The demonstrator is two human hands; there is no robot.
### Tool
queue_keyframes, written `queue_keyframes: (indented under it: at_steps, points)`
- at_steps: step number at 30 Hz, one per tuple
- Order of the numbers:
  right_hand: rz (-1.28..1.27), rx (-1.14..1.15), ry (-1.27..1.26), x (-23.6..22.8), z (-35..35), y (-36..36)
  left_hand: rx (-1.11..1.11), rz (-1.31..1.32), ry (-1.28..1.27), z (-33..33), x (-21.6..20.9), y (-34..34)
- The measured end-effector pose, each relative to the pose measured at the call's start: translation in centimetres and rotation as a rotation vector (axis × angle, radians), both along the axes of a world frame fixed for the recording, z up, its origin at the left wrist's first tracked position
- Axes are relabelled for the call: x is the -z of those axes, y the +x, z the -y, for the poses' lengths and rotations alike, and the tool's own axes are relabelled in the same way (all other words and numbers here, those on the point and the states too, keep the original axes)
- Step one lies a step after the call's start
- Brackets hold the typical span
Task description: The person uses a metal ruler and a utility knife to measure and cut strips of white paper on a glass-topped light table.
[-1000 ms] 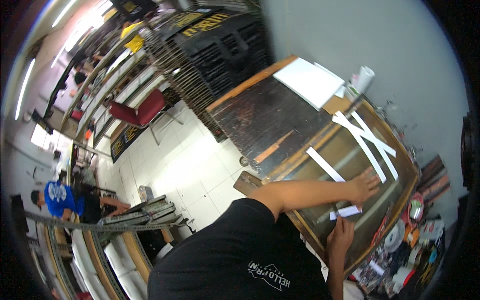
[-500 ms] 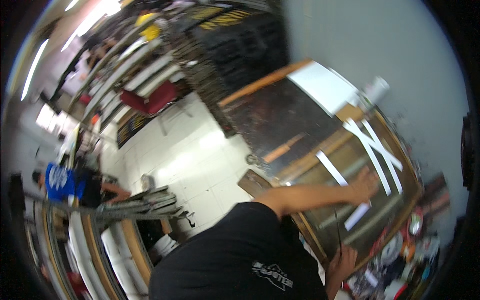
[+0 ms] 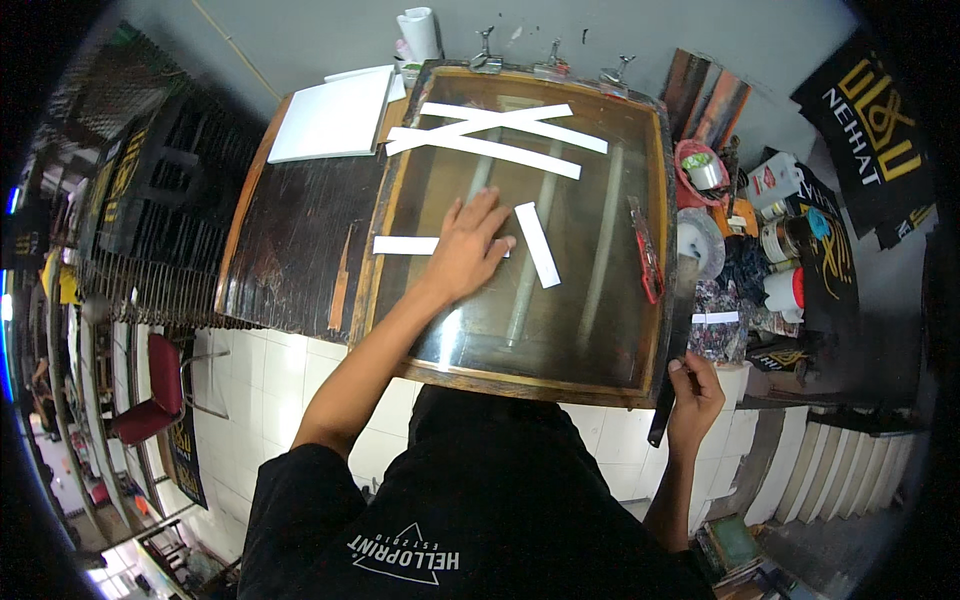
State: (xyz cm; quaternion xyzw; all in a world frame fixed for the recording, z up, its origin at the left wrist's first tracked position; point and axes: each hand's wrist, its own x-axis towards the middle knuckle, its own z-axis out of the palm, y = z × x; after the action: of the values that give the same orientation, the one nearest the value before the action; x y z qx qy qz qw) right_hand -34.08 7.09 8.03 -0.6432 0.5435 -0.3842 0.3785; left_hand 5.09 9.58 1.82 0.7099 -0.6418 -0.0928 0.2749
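My left hand (image 3: 468,246) lies on the glass-topped table (image 3: 480,345), fingers spread, over a white paper strip (image 3: 405,245) whose middle it hides. Just right of the fingers is a short slanted strip (image 3: 538,245). Farther back, several longer strips (image 3: 500,152) lie crossed over one another. Beyond the table's right front corner, my right hand (image 3: 697,395) is closed on a long dark ruler (image 3: 667,400) that points away from me along the frame's right edge. A red utility knife (image 3: 648,262) rests on the glass near that edge.
Left of the glass is a dark wooden tabletop (image 3: 290,245) with a stack of white sheets (image 3: 335,115). Metal clamps (image 3: 486,55) line the back edge. Cans, bottles and a pink basin (image 3: 700,160) crowd the right side. A red chair (image 3: 160,385) stands lower left.
The view has swung round to face the table squarely. My left hand remains spread over the strips on the glass, and my right hand still holds the ruler by the table's edge.
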Motion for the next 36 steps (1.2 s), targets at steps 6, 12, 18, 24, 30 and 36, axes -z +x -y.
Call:
queue_keyframes:
  at_steps: [6,12,18,24,30,36]
  points:
    - [0.153,0.017,0.03,-0.5,2.2,1.9,0.003,0.147,0.025,-0.4,0.6,-3.3]
    - [0.084,-0.13,0.044,0.4,4.3,7.7,-0.061,0.071,-0.031,-1.6,0.0,-2.7]
    - [0.107,-0.348,0.158,2.5,6.2,13.8,-0.083,0.1,0.026,-5.2,-0.7,-1.2]
    - [0.061,-0.418,0.229,4.2,6.2,17.4,-0.091,-0.06,0.026,-7.1,-2.3,-0.8]
    - [-0.073,-0.392,0.08,5.1,5.0,20.2,-0.075,-0.142,-0.113,-3.6,-3.6,-2.0]
    - [-0.097,-0.372,0.002,5.4,4.6,20.7,0.008,-0.065,-0.06,-0.1,-3.1,-1.8]
